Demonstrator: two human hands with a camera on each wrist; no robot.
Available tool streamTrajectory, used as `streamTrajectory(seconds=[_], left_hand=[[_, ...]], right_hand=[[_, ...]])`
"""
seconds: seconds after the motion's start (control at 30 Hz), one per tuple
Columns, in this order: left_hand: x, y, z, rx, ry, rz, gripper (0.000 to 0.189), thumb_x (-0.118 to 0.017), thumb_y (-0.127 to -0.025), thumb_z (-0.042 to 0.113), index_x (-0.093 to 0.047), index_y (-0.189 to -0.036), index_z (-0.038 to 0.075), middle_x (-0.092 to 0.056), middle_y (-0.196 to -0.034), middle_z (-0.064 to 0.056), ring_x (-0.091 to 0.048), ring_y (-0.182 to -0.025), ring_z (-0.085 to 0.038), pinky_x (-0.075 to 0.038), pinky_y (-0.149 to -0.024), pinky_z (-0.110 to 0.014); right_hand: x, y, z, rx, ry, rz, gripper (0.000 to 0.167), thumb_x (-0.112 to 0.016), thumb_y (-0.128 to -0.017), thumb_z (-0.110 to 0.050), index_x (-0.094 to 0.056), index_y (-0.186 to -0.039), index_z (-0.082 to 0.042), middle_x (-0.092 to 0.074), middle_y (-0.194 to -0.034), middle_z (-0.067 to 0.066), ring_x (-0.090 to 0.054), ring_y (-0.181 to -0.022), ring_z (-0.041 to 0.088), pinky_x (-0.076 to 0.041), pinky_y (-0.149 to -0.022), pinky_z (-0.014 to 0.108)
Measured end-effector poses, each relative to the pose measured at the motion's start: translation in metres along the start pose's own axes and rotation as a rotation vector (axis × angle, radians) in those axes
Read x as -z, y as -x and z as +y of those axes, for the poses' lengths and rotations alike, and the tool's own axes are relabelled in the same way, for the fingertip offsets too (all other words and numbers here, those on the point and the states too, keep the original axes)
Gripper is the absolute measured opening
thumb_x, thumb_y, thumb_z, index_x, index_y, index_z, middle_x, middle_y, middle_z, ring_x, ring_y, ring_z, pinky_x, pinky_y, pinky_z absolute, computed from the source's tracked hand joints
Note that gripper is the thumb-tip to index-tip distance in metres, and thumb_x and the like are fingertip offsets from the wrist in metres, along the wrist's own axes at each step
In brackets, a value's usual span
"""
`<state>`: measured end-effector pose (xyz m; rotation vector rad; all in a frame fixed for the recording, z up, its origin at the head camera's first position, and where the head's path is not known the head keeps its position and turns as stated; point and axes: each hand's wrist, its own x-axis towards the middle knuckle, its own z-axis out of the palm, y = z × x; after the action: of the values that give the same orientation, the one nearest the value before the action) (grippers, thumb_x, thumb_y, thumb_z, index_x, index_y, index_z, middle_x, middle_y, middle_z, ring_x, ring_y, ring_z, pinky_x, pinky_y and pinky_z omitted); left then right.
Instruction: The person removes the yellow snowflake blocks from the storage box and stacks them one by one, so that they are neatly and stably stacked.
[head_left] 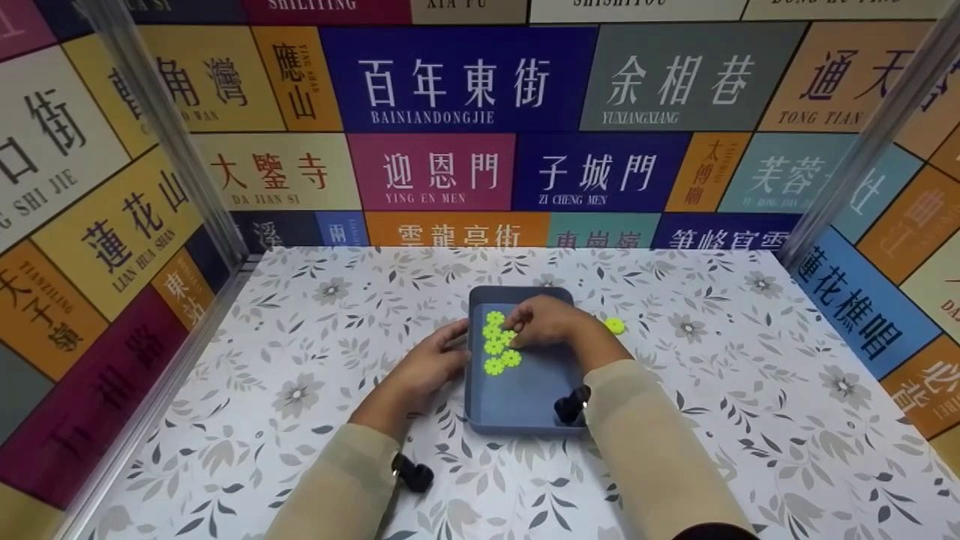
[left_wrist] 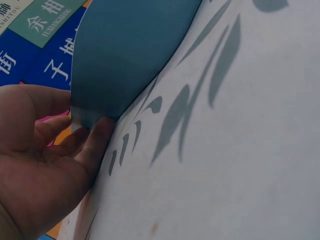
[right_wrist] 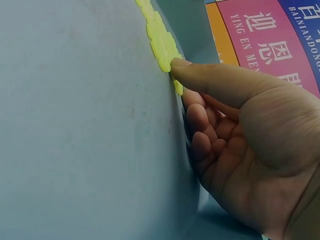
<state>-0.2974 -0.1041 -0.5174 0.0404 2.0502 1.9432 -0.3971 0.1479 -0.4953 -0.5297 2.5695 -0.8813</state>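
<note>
A grey-blue rectangular tray [head_left: 525,397] lies on the patterned table. My left hand [head_left: 433,364] holds its left wall; in the left wrist view the fingers [left_wrist: 100,135] lie against the tray's outer side [left_wrist: 130,50], and the thumb tip disappears behind the rim. Several yellow-green plastic snowflake discs [head_left: 493,367] lie in the tray's left half, close together and partly overlapping. Over them, my right hand [head_left: 551,321] pinches one snowflake disc [right_wrist: 177,86] at the edge of the group. Its thumb [right_wrist: 215,75] shows at that disc, while the index fingertip is hidden.
Another yellow-green piece [head_left: 615,325] lies on the table right of the tray, beside my right forearm. The floral-patterned table [head_left: 300,465] extends around the tray. Printed panels [head_left: 442,172] with street names stand at the back and both sides.
</note>
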Motion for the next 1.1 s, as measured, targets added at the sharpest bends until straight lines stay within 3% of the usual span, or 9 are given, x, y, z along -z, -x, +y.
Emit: streamTrajectory(seconds=[0.63, 0.83, 1.1], left_hand=[[0.0021, 0.0001, -0.0008, 0.003, -0.032, 0.002, 0.066, -0.062, -0.103, 0.011, -0.042, -0.166, 0.021, -0.039, -0.174, -0.006, -0.046, -0.156, -0.032, -0.042, -0.129, -0.05], [0.0026, -0.0006, -0.0007, -0.002, -0.04, 0.006, 0.067, -0.063, -0.102, 0.01, -0.044, -0.165, 0.023, -0.04, -0.174, -0.007, -0.044, -0.157, -0.032, -0.043, -0.128, -0.05], [0.0018, -0.0004, 0.0, -0.021, -0.03, -0.02, 0.066, -0.061, -0.103, 0.01, -0.043, -0.165, 0.022, -0.039, -0.174, -0.009, -0.045, -0.156, -0.033, -0.044, -0.127, -0.05]], right_hand=[[0.0017, 0.0021, -0.0013, -0.003, 0.031, 0.007, 0.029, -0.085, -0.086, -0.019, -0.078, -0.113, -0.026, -0.074, -0.103, -0.001, -0.065, -0.095, 0.019, -0.054, -0.087, 0.036], [0.0031, 0.0022, -0.0022, 0.0, 0.033, 0.018, 0.029, -0.085, -0.086, -0.019, -0.082, -0.113, -0.027, -0.076, -0.102, 0.0, -0.064, -0.092, 0.018, -0.054, -0.082, 0.034], [0.0056, 0.0026, -0.0033, -0.001, 0.055, 0.023, 0.033, -0.087, -0.084, -0.019, -0.084, -0.116, -0.025, -0.081, -0.11, -0.001, -0.068, -0.097, 0.018, -0.058, -0.087, 0.037]])
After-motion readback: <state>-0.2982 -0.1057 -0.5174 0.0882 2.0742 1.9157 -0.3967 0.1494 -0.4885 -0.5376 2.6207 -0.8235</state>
